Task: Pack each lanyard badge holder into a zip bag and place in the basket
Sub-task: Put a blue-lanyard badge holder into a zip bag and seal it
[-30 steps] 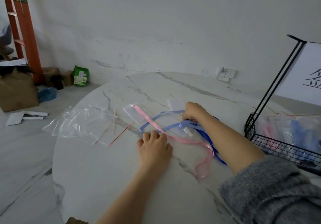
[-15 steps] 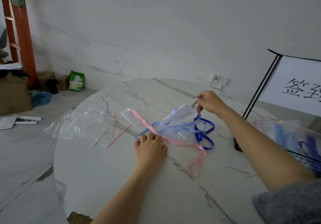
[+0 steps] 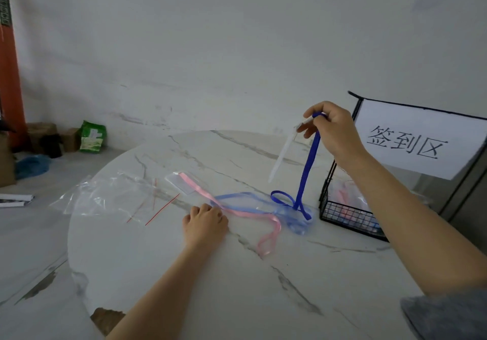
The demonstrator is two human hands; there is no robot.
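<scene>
My right hand (image 3: 333, 131) is raised above the table and pinches the top of a dark blue lanyard (image 3: 307, 171). Its clear badge holder (image 3: 280, 159) dangles edge-on beside the ribbon, whose lower loops still touch the table. My left hand (image 3: 207, 221) rests with curled fingers on a pink lanyard (image 3: 250, 213) and a light blue lanyard (image 3: 237, 197) lying crossed on the tabletop. The pink lanyard's clear holder (image 3: 181, 184) lies flat behind it. Clear zip bags (image 3: 105, 197) with red seal lines are spread at the left. The black wire basket (image 3: 342, 213) stands at the right.
The round white marble table (image 3: 184, 273) has its edge close on the left and front. The basket holds several bagged lanyards and carries a white paper sign (image 3: 411, 142). Boxes, a green packet (image 3: 92, 136) and an orange ladder (image 3: 9, 70) sit on the floor at far left.
My right hand has lifted the dark blue lanyard up and to the right, pulling it out of the tangle so it hangs taut. My left hand has stayed pressed on the other ribbons.
</scene>
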